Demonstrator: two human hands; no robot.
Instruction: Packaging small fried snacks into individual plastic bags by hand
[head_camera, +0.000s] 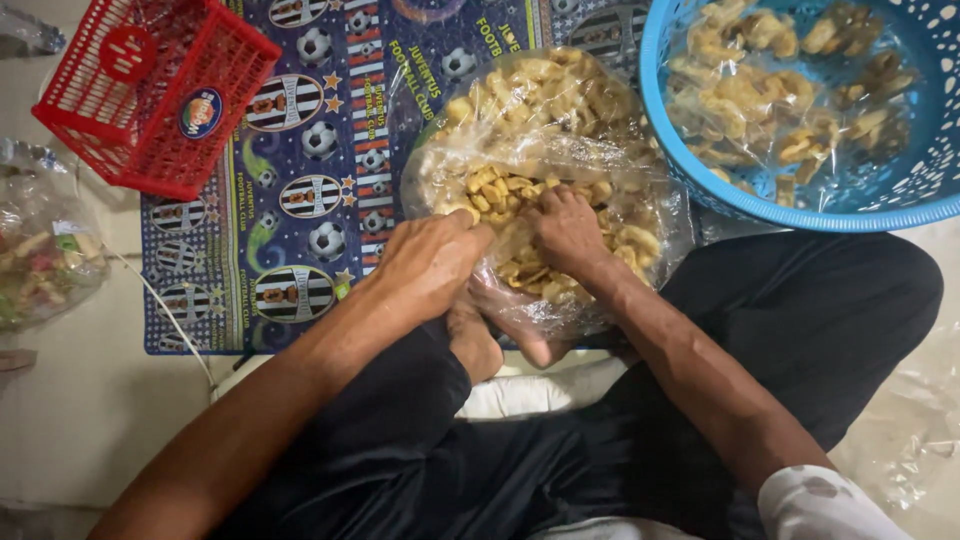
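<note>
A large clear plastic bag (560, 130) full of pale yellow fried snack pieces lies on a patterned mat in front of my crossed legs. My left hand (430, 262) rests at the bag's open mouth, its fingers curled over the snacks and the plastic edge. My right hand (568, 232) is pushed in among the snack pieces (505, 192), fingers bent and partly buried. Whether either hand grips pieces is hidden by the fingers. My bare feet (495, 345) sit just under the bag's near edge.
A blue perforated plastic basket (690, 170) with small filled snack packets stands at the upper right. A red plastic basket (155, 95) sits tilted at the upper left. Another clear bag of mixed snacks (45, 260) lies at the left edge. The mat (300, 210) shows football patterns.
</note>
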